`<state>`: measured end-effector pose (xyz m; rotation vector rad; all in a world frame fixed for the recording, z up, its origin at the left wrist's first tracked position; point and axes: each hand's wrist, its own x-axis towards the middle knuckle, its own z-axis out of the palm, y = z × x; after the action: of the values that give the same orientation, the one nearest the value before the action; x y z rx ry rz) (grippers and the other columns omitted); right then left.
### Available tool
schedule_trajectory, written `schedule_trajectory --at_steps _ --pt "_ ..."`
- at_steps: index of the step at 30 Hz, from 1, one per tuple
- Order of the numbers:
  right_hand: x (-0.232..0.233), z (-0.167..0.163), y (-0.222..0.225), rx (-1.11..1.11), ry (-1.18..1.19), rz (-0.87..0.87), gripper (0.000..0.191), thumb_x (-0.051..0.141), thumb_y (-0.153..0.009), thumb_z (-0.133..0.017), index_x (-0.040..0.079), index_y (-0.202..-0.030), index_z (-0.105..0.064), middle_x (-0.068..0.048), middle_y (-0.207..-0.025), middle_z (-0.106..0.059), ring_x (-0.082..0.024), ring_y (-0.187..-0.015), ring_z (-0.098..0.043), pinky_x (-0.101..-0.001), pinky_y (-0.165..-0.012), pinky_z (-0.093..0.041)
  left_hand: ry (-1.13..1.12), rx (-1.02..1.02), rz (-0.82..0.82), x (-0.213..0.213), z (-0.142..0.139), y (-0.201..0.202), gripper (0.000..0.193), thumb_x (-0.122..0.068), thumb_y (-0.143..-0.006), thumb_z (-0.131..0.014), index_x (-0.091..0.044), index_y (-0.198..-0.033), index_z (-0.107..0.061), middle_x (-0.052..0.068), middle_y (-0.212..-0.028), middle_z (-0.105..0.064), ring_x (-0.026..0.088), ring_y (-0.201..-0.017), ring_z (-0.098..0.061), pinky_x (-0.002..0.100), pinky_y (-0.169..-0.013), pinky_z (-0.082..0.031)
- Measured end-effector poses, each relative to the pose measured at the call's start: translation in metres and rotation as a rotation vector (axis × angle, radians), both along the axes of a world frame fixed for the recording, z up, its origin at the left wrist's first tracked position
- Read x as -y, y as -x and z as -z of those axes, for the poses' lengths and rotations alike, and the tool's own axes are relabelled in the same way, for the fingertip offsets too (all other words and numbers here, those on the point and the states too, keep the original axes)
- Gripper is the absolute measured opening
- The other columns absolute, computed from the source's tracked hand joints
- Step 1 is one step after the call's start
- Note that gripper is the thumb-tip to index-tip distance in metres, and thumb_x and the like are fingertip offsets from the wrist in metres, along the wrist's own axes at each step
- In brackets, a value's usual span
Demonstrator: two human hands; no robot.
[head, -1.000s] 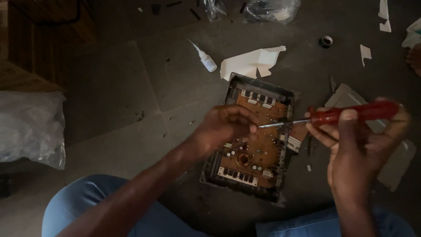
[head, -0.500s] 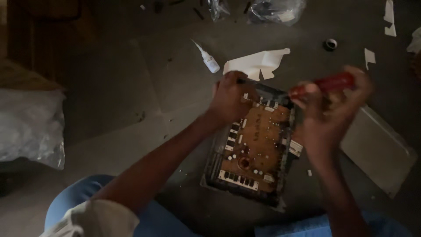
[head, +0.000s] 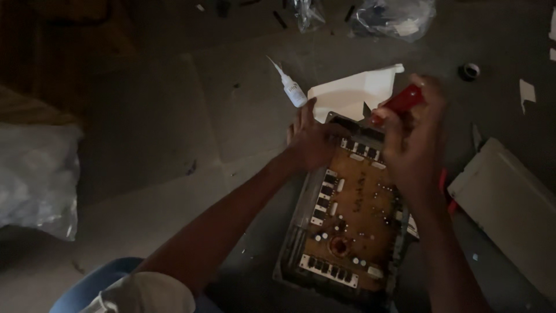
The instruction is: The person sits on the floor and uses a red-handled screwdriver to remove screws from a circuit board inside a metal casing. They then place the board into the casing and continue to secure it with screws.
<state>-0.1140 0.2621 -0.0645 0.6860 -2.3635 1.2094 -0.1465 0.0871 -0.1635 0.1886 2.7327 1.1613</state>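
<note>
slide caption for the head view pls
Left hand steadies a circuit board on the floor while right hand grips a red-handled screwdriver.

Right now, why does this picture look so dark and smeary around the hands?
Head view: the light is dim throughout, and the upper left corner sinks into shadow. The right hand and its red-handled screwdriver are smeared by motion blur; the left hand is softer too. The brown circuit board stays fairly sharp, and the white paper and glue bottle are the brightest spots. No glare shows.

small white glue bottle (head: 291, 87) with a label, clear plastic bags (head: 394, 17) along the top edge
</note>
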Motion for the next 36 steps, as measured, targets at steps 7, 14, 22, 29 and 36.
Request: schedule_trajectory --at_steps 7,14,22,29,36 --pt "0.000 0.006 0.006 -0.013 -0.054 0.002 0.050 0.001 -0.116 -0.060 0.002 -0.156 -0.031 -0.021 -0.114 -0.072 -0.025 -0.106 -0.077 -0.0337 -0.090 -0.061 -0.047 -0.036 -0.058 -0.005 0.005 -0.003 0.030 -0.034 -0.094 -0.067 -0.044 -0.120 -0.077 0.020 -0.167 -0.010 0.045 -0.156 -0.005 0.066 -0.121 -0.016" --pt "-0.002 0.008 0.010 -0.037 -0.128 0.022 0.054 0.006 -0.117 -0.061 0.004 -0.159 -0.027 -0.023 -0.119 -0.072 -0.027 -0.111 -0.077 -0.0350 -0.092 -0.065 -0.019 0.054 -0.025 -0.004 0.000 -0.001 0.044 -0.034 -0.082 -0.078 -0.043 -0.125 -0.072 0.018 -0.167 -0.005 0.044 -0.155 -0.001 0.065 -0.121 -0.016" --pt "-0.001 0.013 0.011 -0.016 -0.124 0.028 0.052 0.010 -0.117 -0.065 0.004 -0.154 -0.028 -0.024 -0.118 -0.071 -0.030 -0.114 -0.078 -0.0380 -0.092 -0.067 -0.033 0.079 0.005 -0.001 0.001 0.000 0.042 -0.043 -0.085 -0.078 -0.041 -0.126 -0.071 0.019 -0.168 -0.003 0.042 -0.157 0.003 0.070 -0.119 -0.016" --pt "0.007 0.004 0.013 -0.206 -0.229 0.090 0.060 0.017 -0.106 -0.079 0.001 -0.148 -0.040 -0.026 -0.131 -0.064 -0.033 -0.112 -0.074 -0.0364 -0.087 -0.066 0.010 0.095 0.013 -0.001 -0.005 -0.003 0.041 -0.040 -0.090 -0.070 -0.044 -0.131 -0.069 0.018 -0.169 -0.005 0.042 -0.158 0.001 0.070 -0.119 -0.015" --pt "0.012 -0.018 0.014 0.063 -0.050 -0.021 0.046 0.018 -0.103 -0.071 0.007 -0.142 -0.049 -0.016 -0.132 -0.061 -0.025 -0.121 -0.066 -0.0352 -0.100 -0.056 -0.012 0.064 0.046 0.002 0.002 -0.005 0.043 -0.042 -0.094 -0.064 -0.045 -0.136 -0.065 0.021 -0.169 -0.011 0.041 -0.157 -0.006 0.068 -0.120 -0.017"
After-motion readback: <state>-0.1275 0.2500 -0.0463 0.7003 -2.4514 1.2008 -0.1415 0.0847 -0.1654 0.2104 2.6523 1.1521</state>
